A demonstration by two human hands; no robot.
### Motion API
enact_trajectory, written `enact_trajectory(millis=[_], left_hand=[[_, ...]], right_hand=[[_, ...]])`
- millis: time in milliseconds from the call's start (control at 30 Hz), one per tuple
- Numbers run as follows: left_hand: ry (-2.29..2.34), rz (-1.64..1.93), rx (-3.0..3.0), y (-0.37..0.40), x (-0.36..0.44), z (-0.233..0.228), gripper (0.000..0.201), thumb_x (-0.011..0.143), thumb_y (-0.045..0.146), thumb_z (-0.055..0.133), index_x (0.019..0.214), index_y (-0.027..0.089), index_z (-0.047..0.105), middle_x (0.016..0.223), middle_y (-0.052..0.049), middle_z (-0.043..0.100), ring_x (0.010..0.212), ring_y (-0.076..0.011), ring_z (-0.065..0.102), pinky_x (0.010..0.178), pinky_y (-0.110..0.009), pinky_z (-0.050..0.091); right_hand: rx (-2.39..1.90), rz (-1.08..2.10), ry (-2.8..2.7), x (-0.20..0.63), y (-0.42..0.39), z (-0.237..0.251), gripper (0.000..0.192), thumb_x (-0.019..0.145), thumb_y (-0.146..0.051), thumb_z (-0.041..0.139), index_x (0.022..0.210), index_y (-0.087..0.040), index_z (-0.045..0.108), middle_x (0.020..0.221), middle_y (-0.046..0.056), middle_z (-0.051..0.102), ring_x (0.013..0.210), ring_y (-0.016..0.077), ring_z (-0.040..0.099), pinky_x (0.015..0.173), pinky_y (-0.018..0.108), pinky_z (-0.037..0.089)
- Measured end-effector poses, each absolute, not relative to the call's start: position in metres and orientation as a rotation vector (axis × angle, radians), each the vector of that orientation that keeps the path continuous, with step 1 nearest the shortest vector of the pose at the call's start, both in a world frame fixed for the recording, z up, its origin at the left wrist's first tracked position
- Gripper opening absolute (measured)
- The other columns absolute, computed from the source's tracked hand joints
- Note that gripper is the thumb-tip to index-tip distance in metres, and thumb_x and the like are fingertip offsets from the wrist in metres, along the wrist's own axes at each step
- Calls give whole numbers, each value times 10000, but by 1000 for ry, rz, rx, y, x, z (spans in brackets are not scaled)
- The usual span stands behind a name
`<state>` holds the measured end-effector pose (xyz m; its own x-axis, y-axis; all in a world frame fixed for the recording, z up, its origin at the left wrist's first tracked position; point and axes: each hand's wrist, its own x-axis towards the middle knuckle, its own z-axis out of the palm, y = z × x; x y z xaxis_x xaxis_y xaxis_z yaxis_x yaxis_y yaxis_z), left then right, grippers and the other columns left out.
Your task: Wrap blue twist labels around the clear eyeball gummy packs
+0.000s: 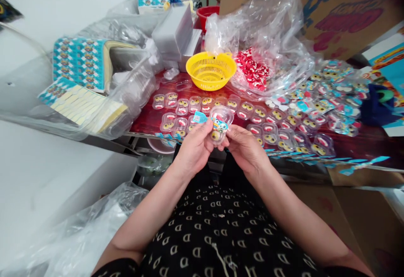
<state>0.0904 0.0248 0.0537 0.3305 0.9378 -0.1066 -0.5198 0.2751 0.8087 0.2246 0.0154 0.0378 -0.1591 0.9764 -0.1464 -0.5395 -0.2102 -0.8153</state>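
While 2 hands pinch it, left hand [193,147] & right hand [245,149]: 1 clear capsule [220,125], 1 yellow basket [211,70] behind.

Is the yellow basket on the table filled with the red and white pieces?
No: the yellow basket looks empty, and the red and white pieces lie beside it inside a clear plastic bag.

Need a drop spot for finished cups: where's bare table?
Bare red tabletop lies left of the filled cups, beside the clear sleeve bag; a dark strip runs behind the blue label strips. Around the yellow basket and the sealed-cup pile it's crowded. Both hands, left and right, hold one cup.
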Motion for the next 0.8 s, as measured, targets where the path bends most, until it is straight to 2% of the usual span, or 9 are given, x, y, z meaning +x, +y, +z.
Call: enact_trajectory(millis=[167,400,567,700,800], left_hand=[[675,997,854,22,85,58,356,870,500,735,816,148,739,654,-51,688,578,-136,628,566,-254,495],[665,962,857,15,87,62,371,852,524,746,894,155,755,618,-26,652,576,-131,610,537,-234,482],[675,916,932,14,88,60,419,832,568,747,743,160,729,631,-36,657,562,-119,587,535,-235,475],[629,823,976,10,90,59,478,834,609,726,660,165,704,596,-36,644,542,-116,576,520,-235,460],[613,780,1019,7,92,59,476,843,603,720,641,172,699,581,-32,643,530,-119,583,519,-239,458]], right_hand=[[-850,1658,-695,226,9,33,244,730,-394,866,765,-209,711,538,-55,570,524,124,524,591,297,469],[-794,1670,-693,222,0,39,307,667,-445,905,804,-252,709,604,-73,573,500,96,439,536,279,452],[-801,1689,-728,226,-8,39,332,693,-472,888,869,-256,709,658,-57,607,540,109,479,568,284,482],[-735,1786,-816,236,-10,34,397,722,-507,863,984,-262,694,570,-68,616,513,134,541,590,301,521],[-686,1854,-861,239,-7,31,367,731,-501,854,950,-258,687,532,-60,640,470,148,568,558,307,530]])
